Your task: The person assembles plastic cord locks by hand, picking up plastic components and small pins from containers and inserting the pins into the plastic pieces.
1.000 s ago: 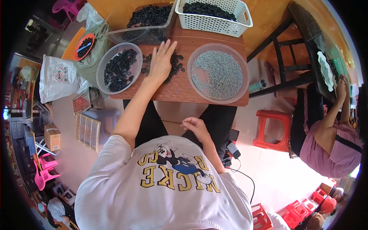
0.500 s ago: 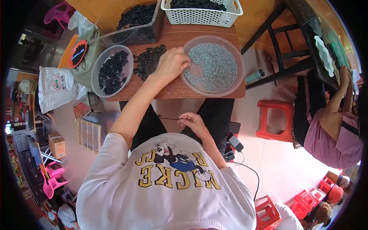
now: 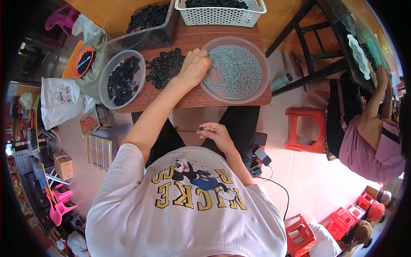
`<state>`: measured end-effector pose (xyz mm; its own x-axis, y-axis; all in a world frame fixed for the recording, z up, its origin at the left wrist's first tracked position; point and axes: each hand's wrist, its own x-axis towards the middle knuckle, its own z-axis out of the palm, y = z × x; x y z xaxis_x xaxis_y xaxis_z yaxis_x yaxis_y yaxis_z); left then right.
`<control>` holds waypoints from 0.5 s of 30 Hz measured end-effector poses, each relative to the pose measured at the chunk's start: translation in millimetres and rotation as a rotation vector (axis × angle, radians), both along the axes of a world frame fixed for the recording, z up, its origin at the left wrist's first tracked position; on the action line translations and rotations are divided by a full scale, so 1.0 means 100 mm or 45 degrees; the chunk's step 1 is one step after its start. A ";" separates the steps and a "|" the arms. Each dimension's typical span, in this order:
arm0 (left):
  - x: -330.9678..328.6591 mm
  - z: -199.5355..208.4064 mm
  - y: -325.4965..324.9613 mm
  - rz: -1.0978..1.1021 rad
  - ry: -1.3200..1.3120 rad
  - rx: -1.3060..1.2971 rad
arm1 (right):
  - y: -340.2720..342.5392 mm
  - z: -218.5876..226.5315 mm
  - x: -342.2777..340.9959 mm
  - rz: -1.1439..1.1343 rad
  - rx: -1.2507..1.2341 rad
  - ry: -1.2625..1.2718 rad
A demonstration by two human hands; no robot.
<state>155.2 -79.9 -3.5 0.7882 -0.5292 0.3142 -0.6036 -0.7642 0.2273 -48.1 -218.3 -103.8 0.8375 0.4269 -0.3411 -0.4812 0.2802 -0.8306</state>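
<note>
My left hand (image 3: 195,68) reaches over the table to the left rim of a round translucent bowl (image 3: 265,79). Its fingers are curled together at the rim, and whatever they hold is hidden. Many small silvery screws (image 3: 242,68) fill much of that bowl, with a patch of its bottom bare near my fingers. Low over my lap, my right hand (image 3: 217,136) pinches a small dark piece (image 3: 201,128) between thumb and fingertips. Beside my left hand, black ring-like plastic parts (image 3: 165,66) lie loose on the wooden table (image 3: 192,36).
Another round bowl (image 3: 104,88) at the left holds black parts. Behind stand a clear bin (image 3: 150,40) of black parts and a white perforated basket (image 3: 220,18). A red stool (image 3: 306,129) and a person in pink (image 3: 368,145) are at the right.
My left fingers have shifted slightly farther along the screw bowl's rim. My right hand has turned a little, and the dark piece in its pinch now shows more clearly. The view has shifted slightly.
</note>
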 end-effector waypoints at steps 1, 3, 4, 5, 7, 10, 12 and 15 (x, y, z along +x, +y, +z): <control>0.01 0.00 0.02 -0.008 -0.007 0.017 | 0.01 0.07 0.02 0.009 -0.006 0.006; 0.00 -0.02 0.10 -0.088 -0.018 -0.227 | 0.06 0.33 0.06 -0.103 0.068 -0.009; -0.02 -0.03 0.15 -0.171 -0.043 -0.466 | 0.09 0.49 0.10 -0.133 0.090 -0.004; -0.14 0.07 0.15 -0.169 -0.028 -0.478 | 0.11 0.60 0.13 -0.135 0.078 0.010; -0.48 0.36 0.19 0.113 0.588 -1.067 | 0.16 0.80 0.20 -0.298 0.228 -0.015; -0.82 0.31 0.43 0.153 0.961 -1.455 | 0.25 0.98 0.33 -0.302 0.244 -0.047; -1.08 0.33 0.56 0.166 1.128 -1.749 | 0.35 1.08 0.40 -0.299 0.292 -0.092; -1.35 0.27 0.78 0.284 1.353 -2.127 | 0.53 1.13 0.48 -0.272 0.299 -0.162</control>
<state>20.1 -1.9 23.4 0.9572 -0.1451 -0.2504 0.2891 0.5180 0.8051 -0.2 -165.1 9.7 0.9461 0.2913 -0.1413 -0.2873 0.5541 -0.7813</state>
